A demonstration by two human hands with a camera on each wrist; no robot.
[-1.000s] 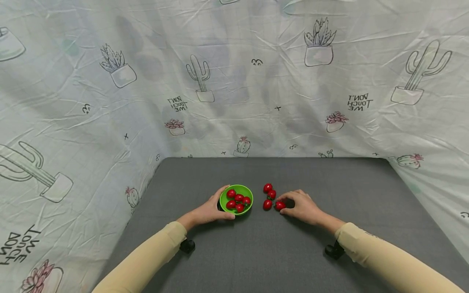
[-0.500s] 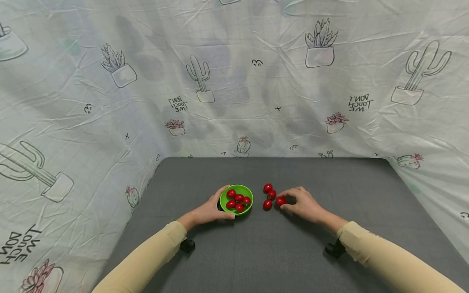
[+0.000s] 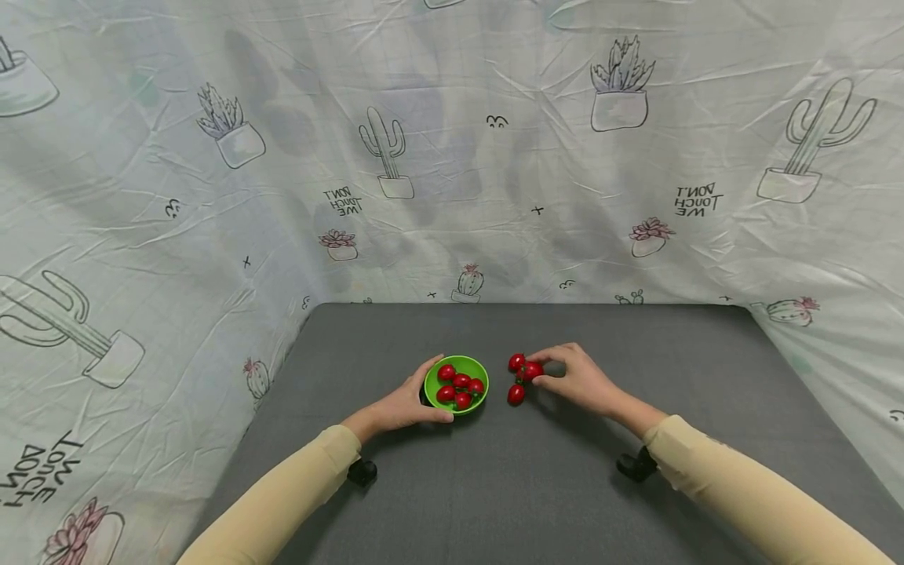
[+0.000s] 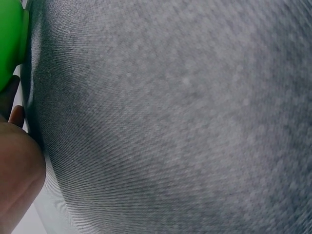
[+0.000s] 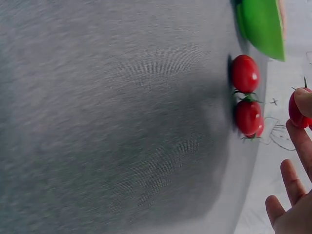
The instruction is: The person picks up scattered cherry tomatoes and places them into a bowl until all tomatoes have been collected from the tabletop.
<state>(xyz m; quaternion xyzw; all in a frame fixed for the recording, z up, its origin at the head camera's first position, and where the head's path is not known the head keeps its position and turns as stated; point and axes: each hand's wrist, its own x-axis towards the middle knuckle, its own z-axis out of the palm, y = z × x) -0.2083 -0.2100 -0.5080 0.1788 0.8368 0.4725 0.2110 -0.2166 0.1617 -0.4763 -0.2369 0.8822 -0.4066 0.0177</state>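
My left hand holds a small green bowl from its left side, fingers behind and thumb along the near rim. Several red cherry tomatoes lie inside it. In the left wrist view only the bowl's side and part of the hand show. Between thumb and fingertip, my right hand pinches another cherry tomato, lifted off the table; its green stem shows in the right wrist view. Just left of it lie loose cherry tomatoes, one near, one far, and one partly hidden behind the held one.
The dark grey table carries the bowl and the tomatoes. A pale cloth printed with cacti hangs along the back and both sides. Black wrist cameras sit under both sleeves.
My right hand has picked up the rightmost cherry tomato from the table and moved it up, away and slightly left. The left hand and the bowl have stayed in place.
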